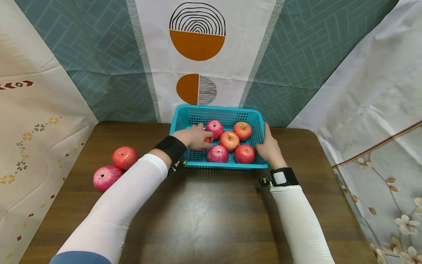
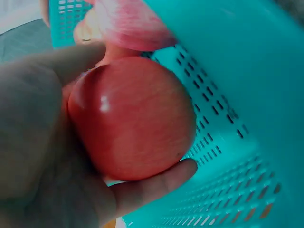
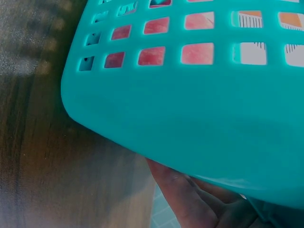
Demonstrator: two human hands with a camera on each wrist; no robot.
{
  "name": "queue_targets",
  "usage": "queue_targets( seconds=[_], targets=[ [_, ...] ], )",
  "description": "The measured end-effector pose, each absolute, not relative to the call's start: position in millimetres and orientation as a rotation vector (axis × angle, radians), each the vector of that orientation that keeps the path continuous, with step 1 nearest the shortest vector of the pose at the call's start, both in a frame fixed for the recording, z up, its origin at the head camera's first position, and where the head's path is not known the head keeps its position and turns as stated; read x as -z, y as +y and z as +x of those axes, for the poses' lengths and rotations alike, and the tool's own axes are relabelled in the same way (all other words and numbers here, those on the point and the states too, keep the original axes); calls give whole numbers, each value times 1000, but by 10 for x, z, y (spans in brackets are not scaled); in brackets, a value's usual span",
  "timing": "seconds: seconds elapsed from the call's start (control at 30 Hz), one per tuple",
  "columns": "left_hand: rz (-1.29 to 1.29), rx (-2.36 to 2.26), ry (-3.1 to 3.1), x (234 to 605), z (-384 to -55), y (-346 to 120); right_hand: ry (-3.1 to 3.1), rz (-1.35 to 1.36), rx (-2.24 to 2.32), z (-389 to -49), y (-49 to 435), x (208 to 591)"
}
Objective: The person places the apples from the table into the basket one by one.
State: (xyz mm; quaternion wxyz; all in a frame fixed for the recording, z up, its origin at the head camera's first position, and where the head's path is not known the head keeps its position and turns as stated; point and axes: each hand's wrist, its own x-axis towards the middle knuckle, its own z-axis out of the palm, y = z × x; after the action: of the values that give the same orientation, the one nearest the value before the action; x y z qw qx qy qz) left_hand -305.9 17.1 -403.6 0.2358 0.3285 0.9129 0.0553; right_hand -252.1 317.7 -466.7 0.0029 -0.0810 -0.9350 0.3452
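In the head view my left hand [image 1: 194,137] reaches into the left part of the blue-green plastic basket [image 1: 227,165]. Its thumb and fingers curl round a red apple [image 2: 135,118], seen closely in the left wrist view; the palm lies against one side of it. My right hand [image 1: 270,148] holds the basket's right rim, thumb on the inner side, and part of it shows below the rim in the right wrist view. Beside the left hand, the basket contains red apples [image 1: 244,154] and pink streaked round fruits [image 1: 217,154].
Left of the basket, a red apple [image 1: 125,157] and a pink streaked fruit [image 1: 107,178] lie on the brown wooden table [image 1: 197,220], near the left forearm. Patterned cloth [image 1: 112,55] hangs behind the table, with further cloth along both sides.
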Motion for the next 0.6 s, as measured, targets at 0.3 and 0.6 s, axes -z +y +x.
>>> queue_targets(
  seconds=[0.3,0.6],
  targets=[
    [846,-66,2471,4036,-3114,156,-2928,-274,-1090,-2525,3168,4678],
    [842,-30,2485,4035,-3145,216,-2925,-266,-1085,-2531,3176,4686]
  ],
)
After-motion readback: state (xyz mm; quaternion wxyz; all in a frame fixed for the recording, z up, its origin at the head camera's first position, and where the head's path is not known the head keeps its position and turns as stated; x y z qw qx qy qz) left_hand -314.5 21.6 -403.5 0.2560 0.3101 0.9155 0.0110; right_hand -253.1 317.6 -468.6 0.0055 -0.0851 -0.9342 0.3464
